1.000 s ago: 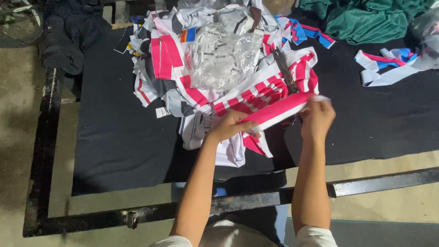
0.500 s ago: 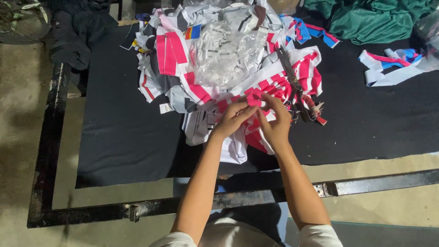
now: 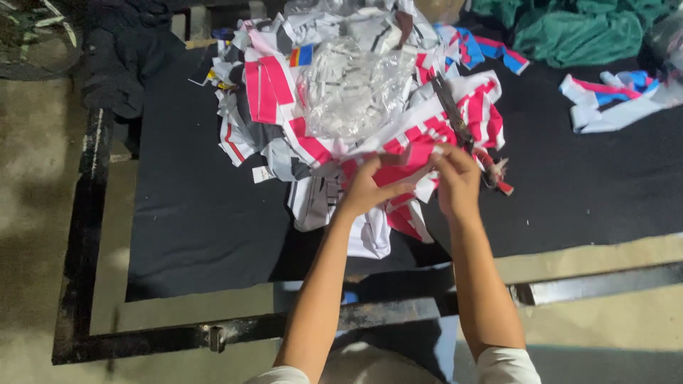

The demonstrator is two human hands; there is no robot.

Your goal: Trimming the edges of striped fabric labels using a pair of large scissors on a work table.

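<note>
- I see my left hand (image 3: pixel 370 190) and right hand (image 3: pixel 457 179) both pinching a pink-and-white striped fabric strip (image 3: pixel 405 153) near the pile's front.
- I judge it light, limp; grip edges.

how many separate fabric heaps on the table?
3: the pink-and-white striped cloth pile at centre under both hands, the green cloth heap top right, the white-blue-pink strips at right. More may lie out of frame.
</note>
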